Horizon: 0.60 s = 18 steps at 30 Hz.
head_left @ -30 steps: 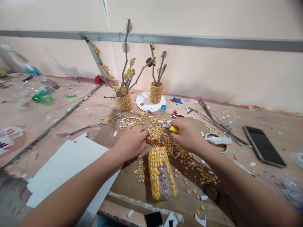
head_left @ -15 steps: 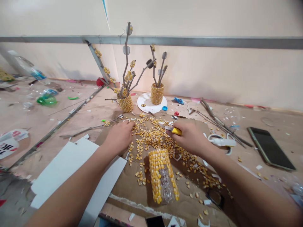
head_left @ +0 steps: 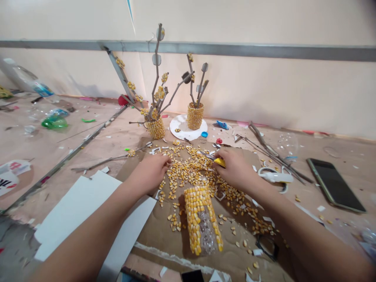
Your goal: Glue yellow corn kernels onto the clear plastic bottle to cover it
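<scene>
My right hand (head_left: 233,166) is wrapped round a yellow-handled utility knife (head_left: 219,161), its blade pointing left over the loose corn kernels (head_left: 188,172). At the left edge of that spread, my left hand (head_left: 151,170) has its fingers curled together, tips by the kernels. Whatever they may pinch is too small to make out. Between my forearms stands a clear plastic cup (head_left: 208,231) mostly covered in rows of corn kernels, with a bare strip on the near side. A sheet of brown cardboard (head_left: 155,231) lies under the kernels and cup.
Behind stand two kernel-covered pots (head_left: 155,128) holding twigs, one on a white disc (head_left: 179,129). White sheets (head_left: 73,215) lie at left. A phone (head_left: 336,184), a white glue bottle (head_left: 277,177) and loose branches (head_left: 268,149) lie at right. A green plastic piece (head_left: 55,122) sits far left.
My left hand moved left, away from the middle of the kernels, and its fingers have curled in again. The right hand keeps the knife, its blade now tilted lower over the kernels.
</scene>
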Motion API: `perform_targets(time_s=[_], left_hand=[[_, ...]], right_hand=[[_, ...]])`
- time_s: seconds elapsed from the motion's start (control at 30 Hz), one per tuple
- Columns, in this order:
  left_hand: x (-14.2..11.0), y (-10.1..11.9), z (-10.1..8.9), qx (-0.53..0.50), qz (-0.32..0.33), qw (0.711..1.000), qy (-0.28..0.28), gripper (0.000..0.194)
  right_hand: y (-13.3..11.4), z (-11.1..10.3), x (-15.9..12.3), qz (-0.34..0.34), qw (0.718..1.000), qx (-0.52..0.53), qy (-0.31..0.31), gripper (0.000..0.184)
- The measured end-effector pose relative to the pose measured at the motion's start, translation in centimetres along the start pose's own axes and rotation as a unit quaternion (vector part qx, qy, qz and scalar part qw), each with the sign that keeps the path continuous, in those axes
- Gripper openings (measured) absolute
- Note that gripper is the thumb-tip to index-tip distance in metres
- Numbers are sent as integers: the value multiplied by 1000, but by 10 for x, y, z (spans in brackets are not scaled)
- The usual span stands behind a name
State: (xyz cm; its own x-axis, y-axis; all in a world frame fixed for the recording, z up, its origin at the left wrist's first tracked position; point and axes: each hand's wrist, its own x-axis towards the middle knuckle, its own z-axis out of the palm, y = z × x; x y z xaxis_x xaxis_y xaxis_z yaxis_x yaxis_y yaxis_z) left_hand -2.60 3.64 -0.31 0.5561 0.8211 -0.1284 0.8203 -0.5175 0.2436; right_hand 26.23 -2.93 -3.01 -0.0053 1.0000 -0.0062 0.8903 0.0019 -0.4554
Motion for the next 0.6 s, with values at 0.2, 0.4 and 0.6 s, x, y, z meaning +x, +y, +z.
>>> perform_targets(time_s=[0.2,0.4,0.6], left_hand=[[2,1,11,30,8,999,-18,27],[2,2,7,67,59,996,-22,23],[6,0,9,55,98,994,-16,24]], right_hand=[[7,7,1,-14,1000,-1,4,16],[0,-2,-1,-23,1000,10,8,19],[-5,-8,-2,-18,1000,17,8,18]])
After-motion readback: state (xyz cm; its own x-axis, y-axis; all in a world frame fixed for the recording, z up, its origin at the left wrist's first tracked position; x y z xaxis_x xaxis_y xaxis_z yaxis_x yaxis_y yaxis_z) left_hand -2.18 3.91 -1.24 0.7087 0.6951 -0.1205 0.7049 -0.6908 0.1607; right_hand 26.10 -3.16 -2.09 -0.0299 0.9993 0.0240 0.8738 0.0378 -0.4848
